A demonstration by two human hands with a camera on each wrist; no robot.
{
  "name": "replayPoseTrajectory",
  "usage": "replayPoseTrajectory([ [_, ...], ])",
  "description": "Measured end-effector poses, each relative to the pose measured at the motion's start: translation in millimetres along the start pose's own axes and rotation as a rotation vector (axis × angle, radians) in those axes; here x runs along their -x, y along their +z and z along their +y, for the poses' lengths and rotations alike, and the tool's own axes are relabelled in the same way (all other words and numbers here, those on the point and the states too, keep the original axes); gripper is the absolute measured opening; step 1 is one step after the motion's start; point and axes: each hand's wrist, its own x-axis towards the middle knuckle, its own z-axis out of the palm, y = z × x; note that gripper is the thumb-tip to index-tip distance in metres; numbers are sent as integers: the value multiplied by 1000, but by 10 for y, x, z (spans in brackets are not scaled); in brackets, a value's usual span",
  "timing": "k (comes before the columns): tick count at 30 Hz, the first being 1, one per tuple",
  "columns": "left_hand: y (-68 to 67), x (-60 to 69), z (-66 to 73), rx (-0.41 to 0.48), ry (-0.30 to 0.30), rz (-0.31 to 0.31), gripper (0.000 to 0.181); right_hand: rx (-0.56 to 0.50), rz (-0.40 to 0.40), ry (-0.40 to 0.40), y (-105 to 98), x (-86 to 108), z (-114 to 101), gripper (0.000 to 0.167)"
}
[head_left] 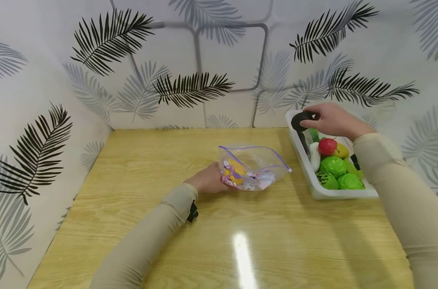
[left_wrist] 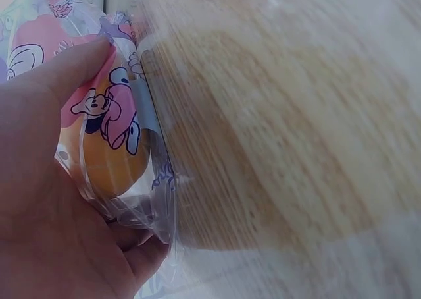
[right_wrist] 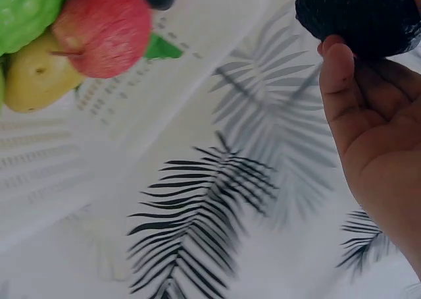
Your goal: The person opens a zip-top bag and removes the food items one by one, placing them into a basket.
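My left hand grips the side of a clear zip bag with a purple zip edge and pink cartoon prints. The bag's mouth gapes upward. Inside lies an orange-yellow round fruit; in the left wrist view the thumb presses the plastic over it. Over the back left corner of the white basket, my right hand holds a dark, rough-skinned avocado. The right wrist view shows it at the fingertips, apart from the basket's contents; its far side is cut off.
The basket, at the table's right, holds a red apple, a yellow pear-like fruit, several bumpy green ones and a white piece. A leaf-patterned wall borders the wooden table.
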Motion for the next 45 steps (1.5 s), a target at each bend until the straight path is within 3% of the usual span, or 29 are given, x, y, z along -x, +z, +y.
replayPoseTrajectory([
  [5,-14,-20,-9,19,26,14,58,4,7,39,63,-74,282,55],
  [10,9,-13,-28,54,25,27,57,-8,-84,121,175,-126,480,65],
  [16,24,-15,-37,83,10,36,58,42,-183,153,331,-148,644,60],
  [19,59,-12,-56,54,-11,20,57,52,-223,163,424,-144,728,59],
  [25,77,-15,-69,31,-10,11,59,29,-216,179,472,-115,737,61],
  [31,31,-32,-61,11,-14,27,61,54,-146,88,397,-90,481,55],
  [40,36,-15,-48,38,-10,31,64,-54,-118,-109,368,80,-420,41],
  [45,24,-23,-20,34,-9,36,66,-106,-151,-237,417,92,-838,34],
])
